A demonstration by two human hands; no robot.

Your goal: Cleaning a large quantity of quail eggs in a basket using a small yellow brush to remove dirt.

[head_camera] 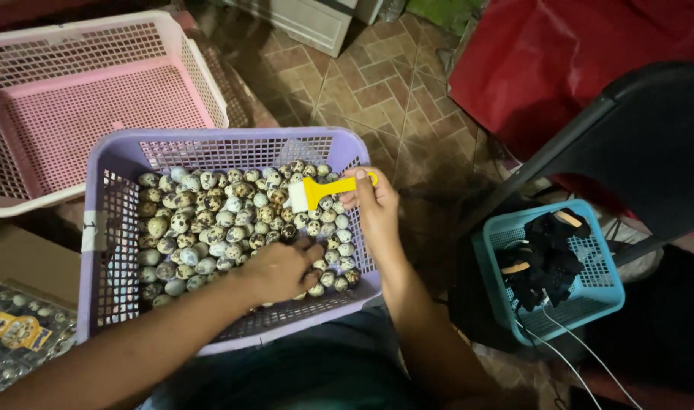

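Speckled quail eggs [210,228] heaped in lilac plastic mesh basket [104,258]; left hand [280,269] cupped, fingers curled among them at five o'clock; right hand [373,201] pinching yellow-handled small brush [320,190] at two o'clock.

Bare forearms, dark teal lap garment

The single head camera looks steeply down from close above the person's lap, facing forward over the purple basket [104,228] toward the tiled floor [377,83], with no second view.
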